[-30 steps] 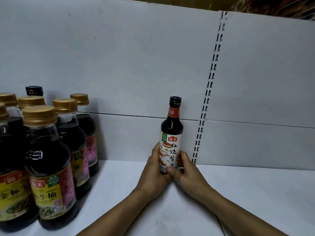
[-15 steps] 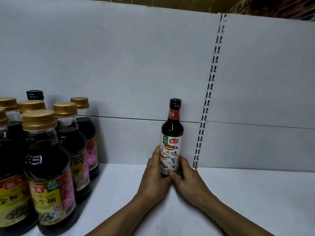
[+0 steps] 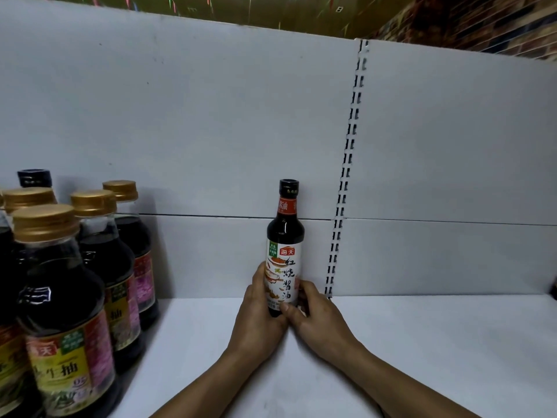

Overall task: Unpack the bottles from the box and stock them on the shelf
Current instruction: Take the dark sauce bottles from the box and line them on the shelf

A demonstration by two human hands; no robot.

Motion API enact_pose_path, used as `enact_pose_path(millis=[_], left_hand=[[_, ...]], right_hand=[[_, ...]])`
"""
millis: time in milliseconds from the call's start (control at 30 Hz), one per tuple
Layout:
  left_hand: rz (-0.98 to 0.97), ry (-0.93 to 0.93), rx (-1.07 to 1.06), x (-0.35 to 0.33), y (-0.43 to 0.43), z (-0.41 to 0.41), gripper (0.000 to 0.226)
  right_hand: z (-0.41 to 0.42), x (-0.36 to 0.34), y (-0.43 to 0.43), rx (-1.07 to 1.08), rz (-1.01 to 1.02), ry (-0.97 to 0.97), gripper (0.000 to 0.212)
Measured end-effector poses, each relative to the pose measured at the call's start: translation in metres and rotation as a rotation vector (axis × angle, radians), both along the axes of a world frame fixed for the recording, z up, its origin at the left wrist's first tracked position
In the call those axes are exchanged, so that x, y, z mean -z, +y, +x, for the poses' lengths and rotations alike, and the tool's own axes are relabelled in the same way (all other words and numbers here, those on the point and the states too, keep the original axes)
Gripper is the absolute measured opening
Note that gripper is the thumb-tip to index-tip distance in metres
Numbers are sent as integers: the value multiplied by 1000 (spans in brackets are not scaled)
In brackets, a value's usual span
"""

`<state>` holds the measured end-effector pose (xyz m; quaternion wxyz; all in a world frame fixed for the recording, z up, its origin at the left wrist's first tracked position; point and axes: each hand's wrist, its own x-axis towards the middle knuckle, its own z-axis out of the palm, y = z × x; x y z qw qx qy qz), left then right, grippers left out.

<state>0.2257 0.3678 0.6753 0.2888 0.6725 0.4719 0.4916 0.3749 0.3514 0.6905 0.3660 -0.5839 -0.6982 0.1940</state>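
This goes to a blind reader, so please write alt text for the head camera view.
A slim dark sauce bottle is held upright on a white shelf near its back panel, the left hand and right hand gripping its lower part from either side. Bigger gold-capped bottles stand at the left.

Here's the slim bottle (image 3: pixel 284 245), upright at the back edge of the white shelf (image 3: pixel 422 342), about mid-width and close to the rear panel. It has dark sauce, a black cap, a red neck band and a white label with red and black characters facing me. My left hand (image 3: pixel 259 321) curls round its lower left side and my right hand (image 3: pixel 319 321) grips the lower right, fingers hiding the base. At the shelf's left end, the bigger gold-capped bottles (image 3: pixel 63 297) stand upright in tight rows with yellow-and-red labels. One black-capped bottle (image 3: pixel 34 178) stands behind them.
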Motion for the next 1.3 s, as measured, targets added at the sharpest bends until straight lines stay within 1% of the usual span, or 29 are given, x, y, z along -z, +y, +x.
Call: enact_pose_path(millis=[233, 500, 633, 700, 800, 867, 900, 1000, 1067, 1167, 1300], left_hand=[[-16, 17, 0, -5, -6, -3, 96], [-64, 59, -3, -11, -14, -4, 100], [-80, 119, -29, -19, -27, -4, 101], [-19, 128, -90, -21, -33, -4, 95], [193, 98, -188, -26, -44, -1, 72], [320, 91, -202, -28, -49, 5, 58], [353, 84, -197, -29, -52, 8, 53], [421, 82, -116, -33, -64, 19, 43], [439, 104, -37, -37, -72, 23, 41], [442, 153, 113, -47, -83, 30, 45], [437, 276, 286, -64, -111, 45, 52]], right_hand=[[-1, -6, -6, 12, -28, -33, 56], [-4, -9, -11, 15, -46, -59, 70], [-5, -22, -23, -22, -69, -78, 62], [-2, -28, -29, -27, -69, -62, 60], [4, -33, -40, -12, -51, -38, 65], [8, -36, -46, 5, -32, -23, 69], [9, -38, -49, 5, -18, -17, 69], [12, -42, -62, 18, 33, 12, 62], [16, -45, -75, 30, 74, 28, 59], [30, -50, -105, 65, 139, 39, 56], [57, -56, -150, 126, 210, 5, 57]])
